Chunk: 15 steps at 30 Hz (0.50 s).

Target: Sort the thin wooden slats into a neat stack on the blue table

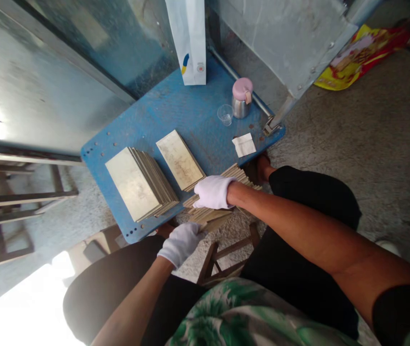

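Note:
My left hand (181, 243), in a white glove, is closed on the end of a thin flat board (215, 224) near the table's front edge. Also gloved in white, my right hand (213, 192) lies over a fanned pile of thin boards (239, 174), its fingers curled at the pile's left end; how many boards they grip is hidden. Just beyond that hand, a short stack of pale rectangular boards (179, 158) lies flat on the blue table (190, 105). A taller, leaning stack of similar boards (135, 185) is to the left.
At the table's right stand a steel jar with a pink lid (241, 98) and a clear plastic cup (225, 115), near a folded white tissue (244, 145). A white paper bag (189, 43) is at the back. Below my hands is a wooden stool (223, 259). Metal panels border the table.

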Available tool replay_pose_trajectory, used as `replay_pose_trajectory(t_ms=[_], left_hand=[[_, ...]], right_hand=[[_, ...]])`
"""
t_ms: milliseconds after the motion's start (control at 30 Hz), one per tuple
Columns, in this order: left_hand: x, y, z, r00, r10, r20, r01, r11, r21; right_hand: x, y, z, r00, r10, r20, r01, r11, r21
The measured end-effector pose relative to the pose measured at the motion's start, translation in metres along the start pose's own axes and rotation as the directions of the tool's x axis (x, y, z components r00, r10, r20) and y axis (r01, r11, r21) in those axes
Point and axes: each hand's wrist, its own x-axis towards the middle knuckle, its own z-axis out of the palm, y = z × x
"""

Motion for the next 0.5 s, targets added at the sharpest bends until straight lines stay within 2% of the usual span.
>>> replay_pose_trajectory(t_ms=[333,500], left_hand=[[0.041,0.023,0.025,0.999,0.049,-0.001,-0.049,0.998,0.039],[0.051,0.027,0.034,1.000,0.003,0.015,-0.003,1.000,-0.010]], right_hand=[[0.001,0.000,0.000,1.000,0.019,-0.004,-0.019,1.000,0.009],[0.002,-0.001,0.000,1.000,0.020,-0.011,-0.020,1.000,0.009]])
